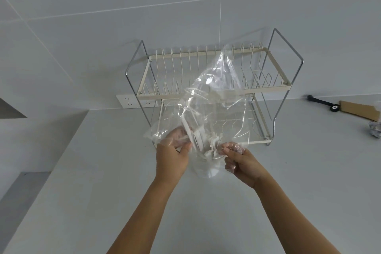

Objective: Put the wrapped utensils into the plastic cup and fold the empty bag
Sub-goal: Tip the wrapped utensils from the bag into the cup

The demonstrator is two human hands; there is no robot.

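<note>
Clear plastic bag (214,97) hung upended over the plastic cup (206,167), wrapped utensils (195,136) spilling at its mouth. Left hand (173,154) and right hand (241,161) pinched the bag's edges. Behind the cup stood a dish rack (274,86); bare counter (82,181) spread leftward.

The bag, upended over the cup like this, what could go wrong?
1. The utensils are sliding out at the bag's mouth; some may miss the cup and land on the counter.
2. The clear cup looks light; a tug from either hand could tip it.
3. The bag hangs near the rack and might snag.
</note>
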